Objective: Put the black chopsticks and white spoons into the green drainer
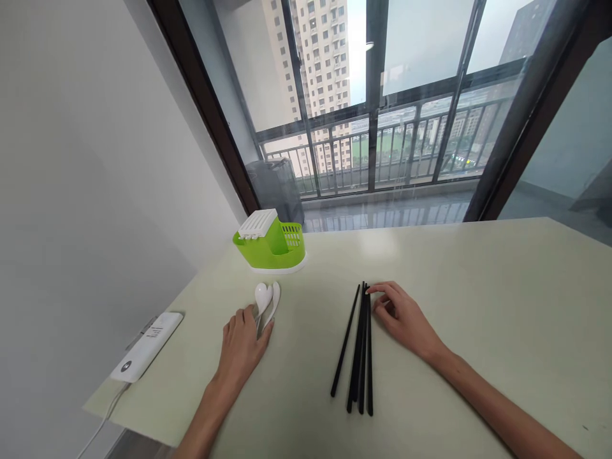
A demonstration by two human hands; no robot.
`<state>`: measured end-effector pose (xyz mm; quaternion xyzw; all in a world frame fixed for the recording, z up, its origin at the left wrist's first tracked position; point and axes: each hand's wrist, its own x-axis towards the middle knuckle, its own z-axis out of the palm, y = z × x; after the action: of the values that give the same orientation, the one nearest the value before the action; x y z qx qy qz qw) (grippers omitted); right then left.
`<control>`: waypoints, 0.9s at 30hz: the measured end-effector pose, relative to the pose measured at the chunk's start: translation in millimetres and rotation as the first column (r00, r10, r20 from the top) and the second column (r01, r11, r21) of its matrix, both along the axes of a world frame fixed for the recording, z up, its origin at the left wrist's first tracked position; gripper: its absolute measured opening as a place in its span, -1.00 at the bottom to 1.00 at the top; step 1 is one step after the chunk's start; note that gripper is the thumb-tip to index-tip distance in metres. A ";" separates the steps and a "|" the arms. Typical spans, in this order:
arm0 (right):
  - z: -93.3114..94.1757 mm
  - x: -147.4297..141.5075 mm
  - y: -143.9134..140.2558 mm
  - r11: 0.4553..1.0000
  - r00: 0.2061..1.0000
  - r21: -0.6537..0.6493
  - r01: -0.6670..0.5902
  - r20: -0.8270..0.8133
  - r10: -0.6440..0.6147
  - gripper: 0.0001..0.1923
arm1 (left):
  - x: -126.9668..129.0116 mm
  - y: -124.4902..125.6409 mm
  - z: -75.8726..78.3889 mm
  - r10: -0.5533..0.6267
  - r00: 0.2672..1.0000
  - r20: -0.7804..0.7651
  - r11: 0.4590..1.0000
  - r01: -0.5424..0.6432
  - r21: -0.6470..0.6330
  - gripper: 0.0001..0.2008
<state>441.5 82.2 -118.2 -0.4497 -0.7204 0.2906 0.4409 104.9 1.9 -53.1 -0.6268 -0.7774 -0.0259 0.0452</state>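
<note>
My left hand (pixel 242 345) lies on the pale green table (pixel 478 306), its fingers over the handles of two white spoons (pixel 266 299) whose bowls point away from me. My right hand (pixel 404 317) rests on the table with its fingertips touching the far ends of several black chopsticks (pixel 359 347) that lie in a loose bundle pointing away from me. One chopstick sits slightly apart on the left of the bundle. A green cutlery holder (pixel 271 243) with a white slotted lid and white base stands beyond the spoons.
A white power bank (pixel 147 345) with a cable lies near the table's left edge. A white wall runs along the left. Beyond the table's far edge is a large window with a balcony railing.
</note>
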 end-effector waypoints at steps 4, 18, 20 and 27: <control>1.2 0.2 -0.6 1.000 1.000 -0.011 -0.001 0.010 0.001 -0.73 | 2.3 1.7 0.7 -0.019 0.999 -0.049 0.999 0.017 -0.045 -0.54; -4.3 0.7 3.2 1.000 1.000 -0.007 -0.023 0.005 0.023 -0.72 | 38.5 7.0 -3.8 -0.049 0.999 0.012 0.996 0.050 -0.069 -0.63; -4.6 0.6 3.6 1.000 1.000 -0.014 -0.022 0.000 0.022 -0.73 | 52.7 9.3 -5.4 -0.059 0.993 0.105 0.998 0.062 -0.026 -0.64; 8.0 2.8 4.2 0.965 0.962 -0.261 0.020 -0.258 -0.090 -0.62 | 136.8 14.2 2.6 -0.264 0.908 0.324 0.964 0.248 0.092 -0.69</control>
<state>444.4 86.4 -110.1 -0.4794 -0.5978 0.4266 0.4804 241.6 16.0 -50.5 -0.7085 -0.6840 -0.1564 -0.0755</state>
